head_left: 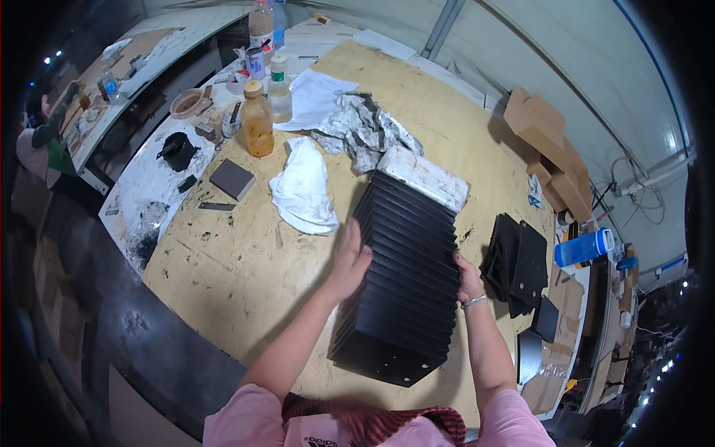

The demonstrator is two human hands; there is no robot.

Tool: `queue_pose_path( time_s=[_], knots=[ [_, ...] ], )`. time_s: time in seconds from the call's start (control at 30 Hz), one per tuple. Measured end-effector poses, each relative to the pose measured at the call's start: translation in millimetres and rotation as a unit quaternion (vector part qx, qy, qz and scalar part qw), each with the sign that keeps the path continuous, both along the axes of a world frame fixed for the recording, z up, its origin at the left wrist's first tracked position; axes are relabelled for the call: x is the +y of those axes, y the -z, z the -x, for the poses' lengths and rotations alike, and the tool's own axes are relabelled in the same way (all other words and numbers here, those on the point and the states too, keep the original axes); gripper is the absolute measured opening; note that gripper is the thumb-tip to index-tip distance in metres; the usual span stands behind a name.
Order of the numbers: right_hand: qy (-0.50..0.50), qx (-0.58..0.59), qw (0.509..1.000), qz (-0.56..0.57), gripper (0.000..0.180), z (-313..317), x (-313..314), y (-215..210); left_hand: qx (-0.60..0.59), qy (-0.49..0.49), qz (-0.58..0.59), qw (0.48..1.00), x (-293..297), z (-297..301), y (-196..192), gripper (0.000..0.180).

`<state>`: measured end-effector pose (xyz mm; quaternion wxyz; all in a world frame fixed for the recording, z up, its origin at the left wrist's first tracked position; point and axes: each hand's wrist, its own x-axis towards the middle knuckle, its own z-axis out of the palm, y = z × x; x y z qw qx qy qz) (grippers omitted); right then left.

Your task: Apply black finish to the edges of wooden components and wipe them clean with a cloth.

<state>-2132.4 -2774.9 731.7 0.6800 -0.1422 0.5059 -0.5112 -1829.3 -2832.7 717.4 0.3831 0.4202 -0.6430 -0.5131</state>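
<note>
On the bench, the black plate stack lies, long axis 12-to-6 o'clock, between your unclenched left grip, touching at its 9, and equally near right grip, touching at 3, closure unclear.

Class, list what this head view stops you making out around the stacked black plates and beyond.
Head view:
- Right hand: fingers mostly hidden by the black plates.
- Black plates: most faces covered by overlapping neighbours.
- White block: near side hidden by the plates.
- Co-worker: hands too small and dim.
</note>
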Motion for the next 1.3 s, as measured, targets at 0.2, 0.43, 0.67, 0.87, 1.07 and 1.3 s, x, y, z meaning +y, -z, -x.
queue_pose_path(
  time_s=[0.2, 0.43, 0.67, 0.87, 1.07, 1.3],
  knots=[
    [-0.051, 0.145, 0.988, 0.010, 0.045, -21, -20, -35, -0.025, -0.068, 0.018, 0.997, -41, 28, 5, 0.080],
    [-0.059, 0.144, 0.988, -0.004, 0.043, -11, -19, -25, -0.041, -0.068, 0.041, 0.996, -34, 30, 6, 0.081],
    [0.086, 0.077, 0.993, -0.033, 0.044, 9, 43, -19, 0.082, 0.044, -0.016, 0.996, 33, -52, -14, 0.075],
    [-0.029, 0.011, 0.997, 0.070, 0.069, -28, 125, -14, -0.051, 0.025, 0.003, 0.998, 137, -35, -2, 0.098],
    [-0.030, 0.061, 0.998, -0.005, 0.054, -28, 119, -24, -0.107, -0.042, 0.042, 0.992, 152, -11, -5, 0.100],
    [-0.049, 0.040, 0.998, -0.008, 0.054, -16, 115, -17, -0.086, -0.057, 0.091, 0.991, 142, 3, -9, 0.096]
  ],
)
